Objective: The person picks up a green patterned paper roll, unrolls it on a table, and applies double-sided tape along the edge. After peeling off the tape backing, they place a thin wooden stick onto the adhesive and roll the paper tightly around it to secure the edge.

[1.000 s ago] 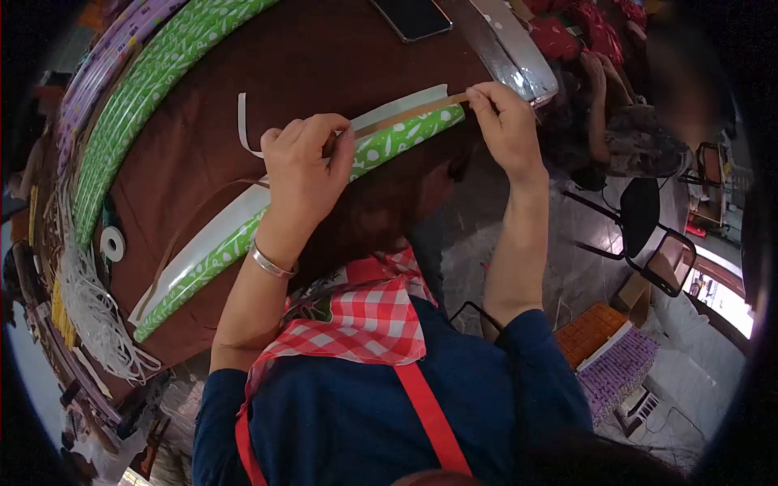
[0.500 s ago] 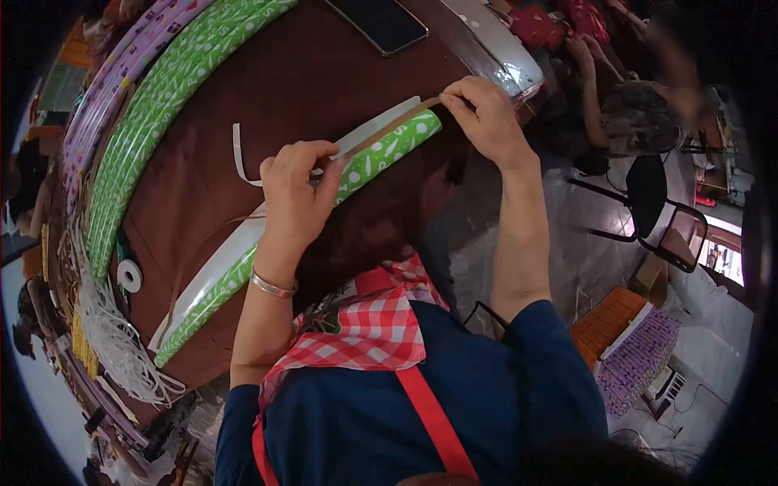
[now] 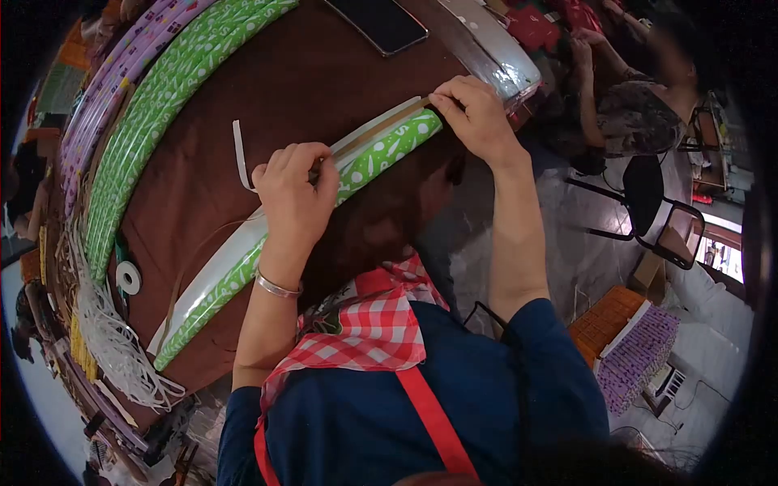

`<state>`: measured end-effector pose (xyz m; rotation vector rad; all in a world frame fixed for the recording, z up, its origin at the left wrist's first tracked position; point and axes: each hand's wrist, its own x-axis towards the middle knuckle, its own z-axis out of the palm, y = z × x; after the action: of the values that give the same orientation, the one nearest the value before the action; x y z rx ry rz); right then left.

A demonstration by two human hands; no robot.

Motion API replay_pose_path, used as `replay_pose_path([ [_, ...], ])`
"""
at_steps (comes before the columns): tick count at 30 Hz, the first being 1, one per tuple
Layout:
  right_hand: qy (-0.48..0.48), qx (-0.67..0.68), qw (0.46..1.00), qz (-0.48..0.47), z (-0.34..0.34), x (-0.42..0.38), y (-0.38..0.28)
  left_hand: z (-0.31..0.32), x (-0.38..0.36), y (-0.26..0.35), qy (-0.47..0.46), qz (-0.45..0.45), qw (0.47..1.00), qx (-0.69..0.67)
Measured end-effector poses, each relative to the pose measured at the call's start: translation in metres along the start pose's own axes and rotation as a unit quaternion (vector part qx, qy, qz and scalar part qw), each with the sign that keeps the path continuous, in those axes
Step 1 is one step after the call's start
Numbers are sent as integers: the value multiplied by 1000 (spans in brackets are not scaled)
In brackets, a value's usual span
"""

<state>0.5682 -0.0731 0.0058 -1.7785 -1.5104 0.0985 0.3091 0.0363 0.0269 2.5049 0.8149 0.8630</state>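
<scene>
A long green sheet printed with white shapes lies slantwise on the brown-covered table, its white underside showing along the far edge. A thin brown strip runs lengthwise over it. My right hand pinches the strip's far end between thumb and fingers, at the sheet's right tip. Near the sheet's middle, my left hand is closed with thumb and fingertips on the strip. The strip's loose tail curves away on the left. Beyond my left hand stands a narrow bent white strip.
Stacked green printed sheets and purple ones curve along the left. White cords and a white tape roll sit near them. A phone and clear plastic packs lie beyond. Another person works at upper right.
My right hand has shifted slightly left, bringing the brown strip's end closer to the sheet. My left hand has moved a little left along it.
</scene>
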Motion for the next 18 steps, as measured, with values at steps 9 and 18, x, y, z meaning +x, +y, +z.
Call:
replay_pose_path([
  [9,8,-46,999,-15,4,3,-2,1,0,-3,-16,-27,999,10],
  [18,13,-110,994,-18,6,5,-2,3,1,-1,-18,-31,999,26],
])
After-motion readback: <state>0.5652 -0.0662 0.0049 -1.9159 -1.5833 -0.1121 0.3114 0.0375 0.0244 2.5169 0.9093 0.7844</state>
